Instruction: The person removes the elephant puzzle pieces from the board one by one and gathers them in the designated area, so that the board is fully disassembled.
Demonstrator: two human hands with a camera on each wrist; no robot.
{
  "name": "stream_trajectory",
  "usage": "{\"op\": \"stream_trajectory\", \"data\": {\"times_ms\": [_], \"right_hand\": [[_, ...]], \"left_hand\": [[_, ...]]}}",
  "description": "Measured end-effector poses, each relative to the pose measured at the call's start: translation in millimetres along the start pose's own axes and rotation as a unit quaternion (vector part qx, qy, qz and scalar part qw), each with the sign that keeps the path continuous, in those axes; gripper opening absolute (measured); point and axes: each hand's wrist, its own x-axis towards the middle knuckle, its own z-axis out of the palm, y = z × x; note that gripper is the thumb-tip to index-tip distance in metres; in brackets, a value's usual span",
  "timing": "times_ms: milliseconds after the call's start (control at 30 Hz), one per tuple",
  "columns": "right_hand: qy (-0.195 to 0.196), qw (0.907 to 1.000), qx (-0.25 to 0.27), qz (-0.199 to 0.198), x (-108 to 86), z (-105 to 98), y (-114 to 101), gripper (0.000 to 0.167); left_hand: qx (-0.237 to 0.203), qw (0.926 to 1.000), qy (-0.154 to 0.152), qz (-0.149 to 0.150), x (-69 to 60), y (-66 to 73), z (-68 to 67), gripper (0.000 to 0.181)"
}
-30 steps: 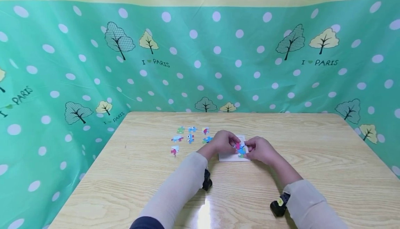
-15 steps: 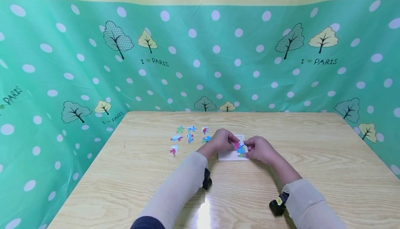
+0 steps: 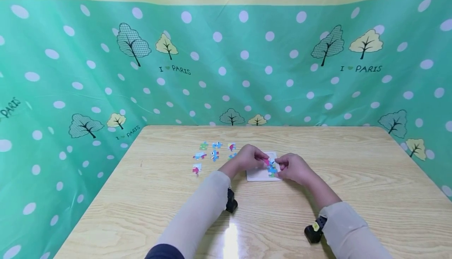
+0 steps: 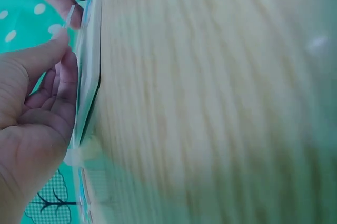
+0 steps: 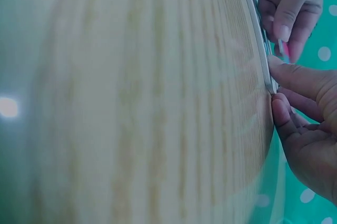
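Observation:
My left hand pinches a jigsaw puzzle piece with pink on it, between thumb and fingertips. The piece is tilted, just over a white puzzle tray; the left wrist view shows it edge-on above the tray, at the tip of the thumb. Blue and green joined pieces lie in the right part of the tray. My right hand grips the tray's right edge; in the right wrist view its thumb lies on top and its fingers are at the side. The left hand hides part of the tray.
Several loose puzzle pieces lie left of the tray, among them a green one, a blue one and a pink and white one. The wooden table ends at a green dotted curtain.
My left hand has drawn slightly back to the left, and the pink piece in it has lifted and tilted away from the joined pieces. The right hand stays at the tray's edge.

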Motion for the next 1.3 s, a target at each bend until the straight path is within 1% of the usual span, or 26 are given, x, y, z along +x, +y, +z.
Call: {"op": "stream_trajectory", "data": {"times_ms": [133,300,400,600,800,900,1100,1300], "right_hand": [[0.001,0.9999,0.004,0.009,0.7,0,1,0.05],[0.006,0.9998,0.011,0.018,0.8,0,3,0.05],[0.008,0.9997,0.013,0.02,0.8,0,3,0.05],[0.008,0.9996,0.015,0.024,-0.5,-1,1,0.051],[0.01,0.9993,0.014,0.032,-0.7,-1,0,0.052],[0.012,0.9992,0.017,0.034,-0.3,-1,1,0.051],[0.013,0.9991,0.02,0.035,-0.8,1,1,0.051],[0.013,0.9989,0.026,0.037,-2.4,1,-1,0.05]], "left_hand": [[-0.036,0.9993,0.012,0.0,-3.7,-1.1,-4.0,0.027],[-0.073,0.997,0.022,0.015,-9.5,-2.8,-10.8,0.028],[-0.084,0.9958,0.03,0.02,-14.3,-1.8,-16.0,0.028],[-0.106,0.9932,0.045,0.017,-21.1,-0.8,-26.5,0.03],[-0.145,0.9871,0.059,0.034,-25.8,-4.4,-35.5,0.031],[-0.168,0.9833,0.06,0.037,-27.8,-6.6,-38.0,0.032],[-0.186,0.9801,0.064,0.029,-34.2,-12.1,-41.7,0.033],[-0.183,0.9805,0.069,0.026,-43.2,-16.8,-46.1,0.033]]}}
